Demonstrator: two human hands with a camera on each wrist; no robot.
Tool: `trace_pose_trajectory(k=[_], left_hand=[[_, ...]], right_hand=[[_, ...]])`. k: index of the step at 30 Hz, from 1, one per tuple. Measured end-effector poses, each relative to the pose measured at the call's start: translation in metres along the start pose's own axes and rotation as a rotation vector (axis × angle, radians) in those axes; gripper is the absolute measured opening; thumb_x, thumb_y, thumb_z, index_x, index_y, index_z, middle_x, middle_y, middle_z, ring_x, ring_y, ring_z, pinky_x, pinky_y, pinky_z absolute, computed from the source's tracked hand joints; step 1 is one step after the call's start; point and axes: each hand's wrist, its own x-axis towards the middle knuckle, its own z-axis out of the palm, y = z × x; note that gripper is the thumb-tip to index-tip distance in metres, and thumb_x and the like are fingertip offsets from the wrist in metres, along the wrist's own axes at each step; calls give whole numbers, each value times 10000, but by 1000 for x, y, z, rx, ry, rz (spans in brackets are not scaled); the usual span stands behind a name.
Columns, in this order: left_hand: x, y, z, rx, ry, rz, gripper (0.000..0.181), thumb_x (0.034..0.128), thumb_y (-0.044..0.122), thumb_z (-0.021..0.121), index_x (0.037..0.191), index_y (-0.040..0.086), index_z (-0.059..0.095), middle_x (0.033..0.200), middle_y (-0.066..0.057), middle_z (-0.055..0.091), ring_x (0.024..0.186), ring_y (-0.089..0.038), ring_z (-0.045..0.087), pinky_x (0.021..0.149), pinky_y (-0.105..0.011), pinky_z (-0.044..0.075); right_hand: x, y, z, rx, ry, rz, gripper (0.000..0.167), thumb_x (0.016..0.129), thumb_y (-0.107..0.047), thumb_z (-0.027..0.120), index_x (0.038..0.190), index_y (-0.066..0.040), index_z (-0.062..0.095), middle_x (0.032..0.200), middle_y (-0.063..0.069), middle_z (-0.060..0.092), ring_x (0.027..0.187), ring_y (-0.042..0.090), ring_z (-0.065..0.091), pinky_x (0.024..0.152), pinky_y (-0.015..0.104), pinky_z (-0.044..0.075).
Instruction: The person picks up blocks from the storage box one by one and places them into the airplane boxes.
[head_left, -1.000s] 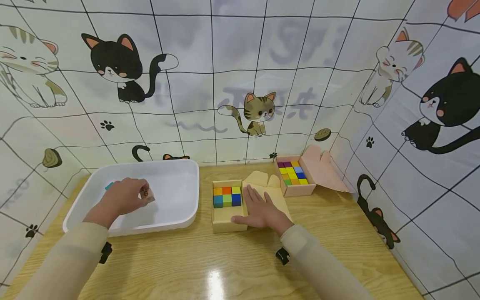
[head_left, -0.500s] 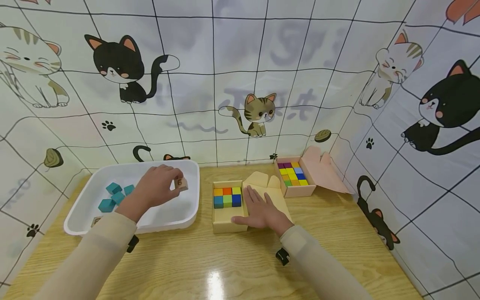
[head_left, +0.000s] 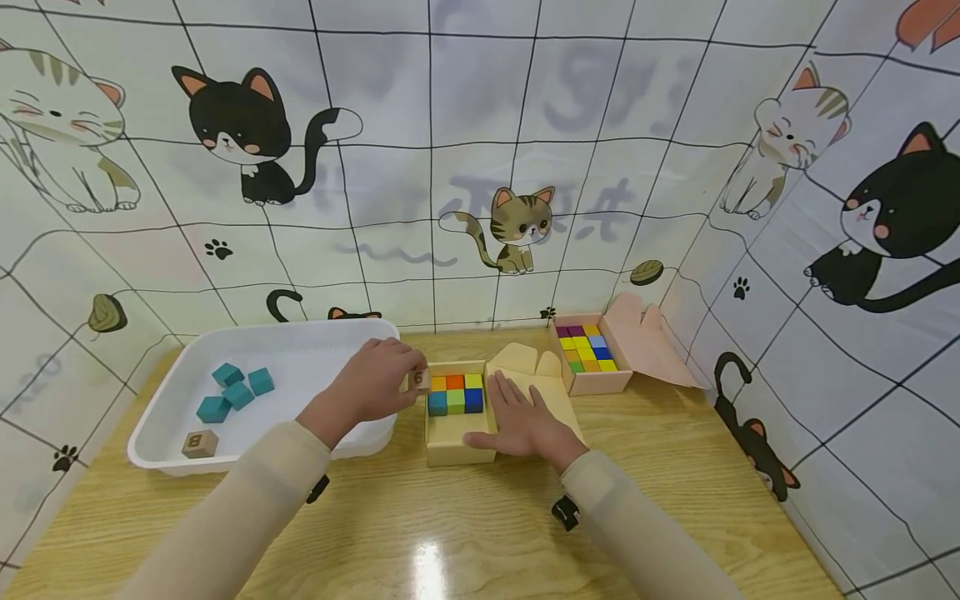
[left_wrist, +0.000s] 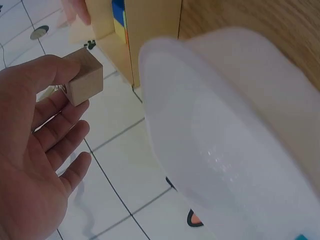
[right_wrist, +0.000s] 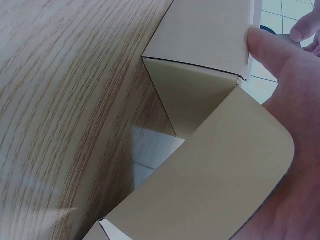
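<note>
My left hand (head_left: 372, 382) pinches a wooden block (head_left: 419, 380) between thumb and fingers, at the left wall of the yellow box; a dark "6" or "9" shows on its face. In the left wrist view the same wooden block (left_wrist: 85, 77) appears plain and pale brown. The open yellow box (head_left: 459, 456) holds two rows of coloured cubes (head_left: 455, 393) at its back, its front part bare. My right hand (head_left: 528, 421) lies with straight fingers on the box's folded-out lid (head_left: 558, 400), the thumb reaching the box's right wall.
A white tub (head_left: 315, 333) at left holds several teal blocks (head_left: 239, 395) and one wooden block marked "B" (head_left: 200, 444). Behind and right stands a pink box (head_left: 600, 382) of coloured cubes, lid open. A cat-patterned wall (head_left: 390, 183) closes off the table (head_left: 480, 533).
My left hand has carried the wooden block rightwards out of the tub to the yellow box. The teal blocks and the "B" block have come into sight. My right hand has stayed still.
</note>
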Motion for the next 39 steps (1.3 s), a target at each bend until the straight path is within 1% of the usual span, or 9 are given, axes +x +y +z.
trace_pose_trajectory(k=[3,8,10,15,18,25,31,33,39], left_hand=[[4,8,8,-8,-42,8,182,851,313,735,955,199,638,887,89,632,978,-175,578,982,-445,450],[6,19,18,11,-81,39,203,844,308,744,983,200,643,932,79,658,1038,-182,590,978,-427,458],[6,21,22,7,-99,45,206,841,316,747,973,198,643,932,77,661,1020,-177,587,972,-428,461],[7,22,33,-26,-154,15,193,835,324,749,951,202,655,901,83,652,938,-154,550,970,-425,454],[9,21,40,-20,-183,-12,162,829,303,744,935,218,656,881,96,643,918,-140,533,961,-405,443],[16,24,52,66,-229,-34,134,839,292,715,909,201,644,828,81,620,878,-150,498,885,-374,427],[21,32,57,191,-255,-46,210,868,289,673,1029,156,661,1035,0,677,1059,-204,533,997,-395,421],[21,34,56,201,-259,-50,215,871,282,673,1038,147,662,1040,-13,675,1068,-210,528,1010,-397,409],[22,37,58,209,-249,-60,158,905,244,624,1021,139,640,1005,-29,662,1035,-219,508,962,-392,395]], right_hand=[[0,0,0,4,2,2,1065,860,-736,456,1569,-66,29,1658,112,10,1539,283,63,1224,568,52],[2,0,0,3,6,3,1067,857,-740,456,1569,-65,37,1658,113,20,1539,282,71,1222,570,58],[2,0,0,2,5,4,1069,856,-743,454,1570,-68,34,1658,111,18,1539,280,67,1223,568,57],[2,0,0,5,3,5,1075,854,-749,452,1570,-71,25,1659,108,7,1540,278,55,1225,564,53],[1,0,0,7,4,3,1073,856,-748,452,1570,-69,26,1658,109,8,1540,280,55,1224,565,55],[1,0,0,10,6,3,1071,855,-745,454,1570,-68,32,1659,110,14,1540,280,61,1224,567,58],[3,2,2,5,10,6,1067,856,-748,445,1571,-72,33,1659,106,15,1540,274,63,1225,564,58],[3,2,2,4,8,7,1064,858,-749,441,1571,-73,33,1659,105,15,1540,271,66,1225,562,61],[3,3,3,5,6,2,1072,852,-755,444,1571,-75,34,1660,104,15,1540,276,67,1224,566,54]])
